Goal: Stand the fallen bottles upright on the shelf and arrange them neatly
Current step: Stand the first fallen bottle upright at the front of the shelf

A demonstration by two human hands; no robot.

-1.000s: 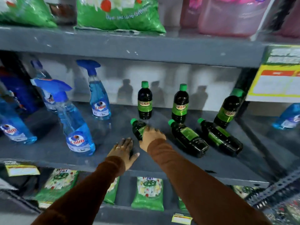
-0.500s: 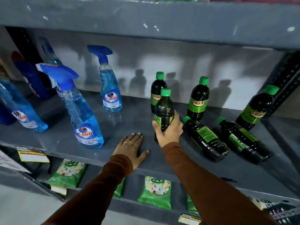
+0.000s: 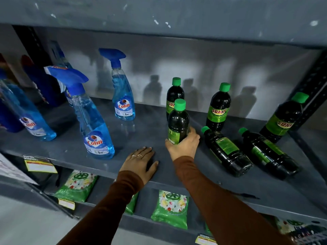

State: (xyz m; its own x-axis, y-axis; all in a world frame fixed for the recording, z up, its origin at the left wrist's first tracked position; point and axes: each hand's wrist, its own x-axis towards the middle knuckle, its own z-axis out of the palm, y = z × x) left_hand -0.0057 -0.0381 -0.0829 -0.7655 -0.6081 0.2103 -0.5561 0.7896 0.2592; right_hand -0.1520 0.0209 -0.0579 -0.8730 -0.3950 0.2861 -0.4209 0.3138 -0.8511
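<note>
My right hand (image 3: 184,145) is wrapped round the lower part of a dark green-capped bottle (image 3: 178,121), which stands upright on the grey shelf (image 3: 141,137). My left hand (image 3: 140,162) lies flat on the shelf near its front edge, fingers spread. Two more dark bottles lie on their sides to the right, caps pointing back-left: one (image 3: 226,151) close to my right hand, another (image 3: 267,154) beyond it. Upright at the back stand one bottle (image 3: 174,94) right behind the held one, a second (image 3: 218,108) and a leaning third (image 3: 283,119) at the far right.
Blue spray bottles stand on the left of the shelf, the nearest (image 3: 92,124) by the front and another (image 3: 122,96) further back. The upper shelf board (image 3: 177,16) hangs low overhead. A dark upright post (image 3: 315,80) bounds the right. Green packets (image 3: 169,209) lie below.
My right hand has lifted the leftmost fallen bottle from lying on its side to standing upright. My left hand stayed flat on the shelf. The camera moved closer and lower.
</note>
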